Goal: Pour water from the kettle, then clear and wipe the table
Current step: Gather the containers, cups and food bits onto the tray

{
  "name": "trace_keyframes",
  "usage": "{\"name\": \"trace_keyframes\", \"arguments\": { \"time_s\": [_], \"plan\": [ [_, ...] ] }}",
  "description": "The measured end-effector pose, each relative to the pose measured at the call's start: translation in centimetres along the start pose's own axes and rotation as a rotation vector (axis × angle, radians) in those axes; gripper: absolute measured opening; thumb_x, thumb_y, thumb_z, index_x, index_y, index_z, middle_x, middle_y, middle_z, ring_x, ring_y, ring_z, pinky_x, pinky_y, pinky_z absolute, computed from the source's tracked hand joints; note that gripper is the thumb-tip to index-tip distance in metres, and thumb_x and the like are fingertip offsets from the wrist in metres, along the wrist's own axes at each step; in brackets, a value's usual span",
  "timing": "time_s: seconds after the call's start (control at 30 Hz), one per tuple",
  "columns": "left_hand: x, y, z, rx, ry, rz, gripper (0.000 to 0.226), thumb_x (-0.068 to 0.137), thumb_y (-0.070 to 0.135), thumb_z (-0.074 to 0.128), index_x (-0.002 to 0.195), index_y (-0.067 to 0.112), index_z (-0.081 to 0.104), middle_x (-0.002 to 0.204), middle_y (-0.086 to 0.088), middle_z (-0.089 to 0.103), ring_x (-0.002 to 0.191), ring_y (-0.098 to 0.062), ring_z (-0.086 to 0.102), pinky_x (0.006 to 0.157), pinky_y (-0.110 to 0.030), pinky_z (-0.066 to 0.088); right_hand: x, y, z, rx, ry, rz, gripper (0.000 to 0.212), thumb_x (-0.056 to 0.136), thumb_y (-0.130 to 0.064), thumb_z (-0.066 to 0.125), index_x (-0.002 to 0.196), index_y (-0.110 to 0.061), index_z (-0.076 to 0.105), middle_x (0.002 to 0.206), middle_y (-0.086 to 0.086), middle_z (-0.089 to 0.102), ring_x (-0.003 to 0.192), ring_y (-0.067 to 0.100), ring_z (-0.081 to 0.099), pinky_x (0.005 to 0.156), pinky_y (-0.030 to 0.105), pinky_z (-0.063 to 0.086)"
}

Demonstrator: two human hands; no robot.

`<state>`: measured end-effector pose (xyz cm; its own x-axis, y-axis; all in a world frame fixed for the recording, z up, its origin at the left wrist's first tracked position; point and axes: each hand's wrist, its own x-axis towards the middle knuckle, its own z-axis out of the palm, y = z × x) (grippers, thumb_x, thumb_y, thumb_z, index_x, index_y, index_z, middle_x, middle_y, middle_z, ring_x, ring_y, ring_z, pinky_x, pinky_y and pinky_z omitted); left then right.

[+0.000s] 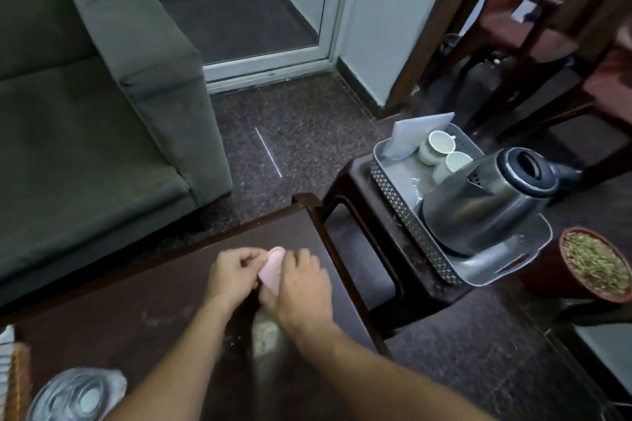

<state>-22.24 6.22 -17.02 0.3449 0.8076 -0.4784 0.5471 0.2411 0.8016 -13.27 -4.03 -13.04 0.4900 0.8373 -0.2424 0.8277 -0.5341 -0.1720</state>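
Both my hands meet over the far right part of the dark wooden table (143, 301). Between them is a small pink cloth (272, 268). My left hand (232, 275) pinches its upper edge with curled fingers, and my right hand (301, 287) grips its right side, covering much of it. A steel kettle (489, 202) with a black lid stands in a grey tray (496, 270) on a dark stool to the right. Two white cups (441, 152) lie on their sides at the far end of that tray, beside a white paper packet (413, 137).
A green sofa (85, 96) stands to the left beyond the table. A clear glass lid or dish (75, 396) and a woven item (15, 376) sit at the table's near left corner. A red pot (595, 267) stands on the floor right of the stool. Wooden chairs (547, 27) fill the far right.
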Motion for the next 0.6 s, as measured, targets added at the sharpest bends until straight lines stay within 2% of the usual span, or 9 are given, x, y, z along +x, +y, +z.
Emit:
{"name": "trace_keyframes", "arguments": {
  "time_s": [0.07,0.1,0.2,0.3,0.4,0.43,0.5,0.6],
  "plan": [
    [1.0,4.3,2.4,-0.04,-0.032,0.078,0.023,0.092,0.016,0.076,0.075,0.031,0.078,0.071,0.01,0.077,0.059,-0.008,0.062,0.058,-0.026,0.055,1.5,2.9,-3.4,-0.012,0.081,0.016,0.068,0.084,-0.061,0.057,0.132,-0.013,0.053,0.121,0.01,0.057,0.11,0.033,0.056,0.086,0.045,0.048],
    [1.5,6.4,3.7,-0.055,-0.045,0.112,0.019,0.092,0.016,0.075,0.079,0.029,0.079,0.074,0.008,0.077,0.064,-0.01,0.063,0.06,-0.026,0.055,2.3,4.3,-5.1,-0.007,0.111,0.025,0.067,0.082,-0.062,0.058,0.128,-0.014,0.054,0.119,0.01,0.058,0.109,0.034,0.057,0.084,0.044,0.049],
    [2.7,12.9,7.2,-0.092,-0.073,0.191,0.01,0.093,0.018,0.074,0.099,0.017,0.083,0.089,-0.006,0.08,0.077,-0.015,0.067,0.082,-0.04,0.061,5.2,8.4,-10.7,0.043,0.196,0.072,0.066,0.073,-0.06,0.068,0.116,-0.011,0.057,0.114,0.012,0.061,0.104,0.037,0.062,0.081,0.044,0.052],
    [3.3,18.6,10.5,-0.147,-0.025,0.266,0.024,0.093,0.026,0.073,0.114,0.016,0.079,0.101,-0.005,0.08,0.088,-0.014,0.071,0.094,-0.042,0.06,8.7,12.1,-15.8,0.02,0.21,0.116,0.071,0.069,-0.064,0.071,0.113,-0.01,0.06,0.113,0.014,0.063,0.104,0.037,0.064,0.082,0.042,0.052],
    [2.6,22.3,13.2,-0.213,-0.023,0.27,0.043,0.095,0.043,0.066,0.132,0.02,0.069,0.109,0.002,0.076,0.106,-0.021,0.071,0.1,-0.042,0.056,11.7,15.8,-19.6,-0.057,0.2,0.181,0.051,0.076,-0.061,0.069,0.088,-0.013,0.057,0.101,0.015,0.069,0.096,0.036,0.067,0.071,0.036,0.048],
    [2.2,22.8,13.9,-0.226,-0.028,0.258,0.046,0.094,0.048,0.063,0.131,0.022,0.068,0.109,0.004,0.075,0.108,-0.023,0.071,0.1,-0.043,0.056,12.5,16.9,-20.6,-0.09,0.173,0.213,0.044,0.078,-0.055,0.069,0.083,-0.014,0.054,0.094,0.013,0.069,0.093,0.035,0.068,0.068,0.033,0.045],
    [1.7,22.6,15.1,-0.25,-0.039,0.224,0.045,0.09,0.054,0.057,0.121,0.025,0.072,0.107,0.0,0.076,0.104,-0.027,0.071,0.097,-0.049,0.057,13.6,18.9,-21.6,-0.118,0.098,0.294,0.028,0.078,-0.038,0.07,0.084,-0.015,0.054,0.084,0.007,0.063,0.086,0.031,0.066,0.067,0.029,0.042],
    [1.7,20.6,16.2,-0.238,-0.044,0.181,0.021,0.095,0.052,0.056,0.093,0.038,0.071,0.093,0.007,0.075,0.096,-0.021,0.072,0.089,-0.052,0.06,14.8,21.1,-21.4,-0.129,0.028,0.369,0.018,0.078,-0.022,0.07,0.089,-0.014,0.058,0.083,0.005,0.06,0.081,0.027,0.057,0.067,0.03,0.044]
  ]
}}
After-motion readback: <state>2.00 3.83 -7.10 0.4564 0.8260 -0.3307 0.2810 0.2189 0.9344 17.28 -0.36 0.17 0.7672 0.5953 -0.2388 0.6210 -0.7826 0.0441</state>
